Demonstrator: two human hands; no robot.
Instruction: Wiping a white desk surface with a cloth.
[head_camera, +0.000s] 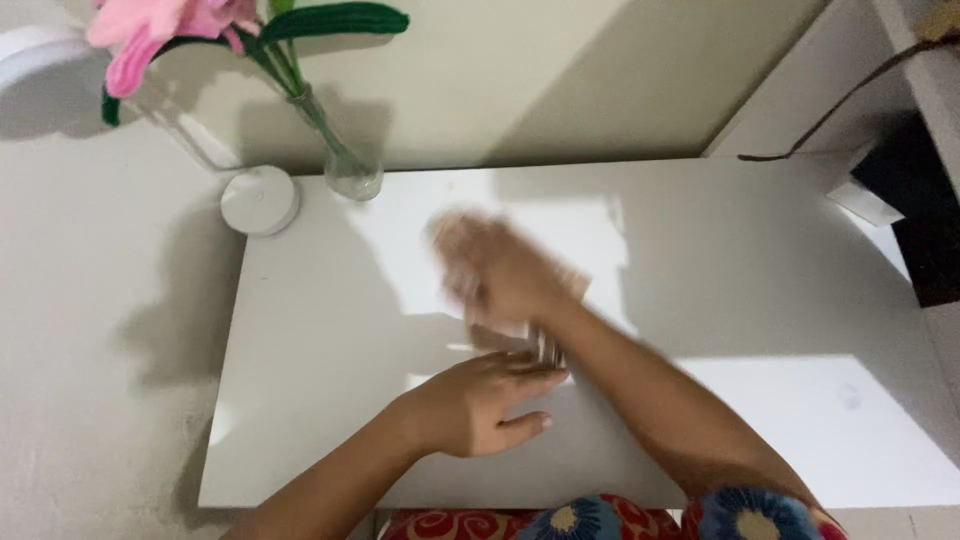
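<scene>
Flat left hand (478, 402) beside blurred right hand (497, 268)

Your hands sit mid white table (330, 330). Obstacles at 11 o'clock: glass vase (345, 165) with pink flower (150, 30), round white puck (260, 200) just beside it. Open tabletop at 9, 3 and 4 o'clock; wall closes 12.

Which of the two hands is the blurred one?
The right hand, farther up the white table, is smeared; the left hand lies sharp, flat near the front edge.
</scene>
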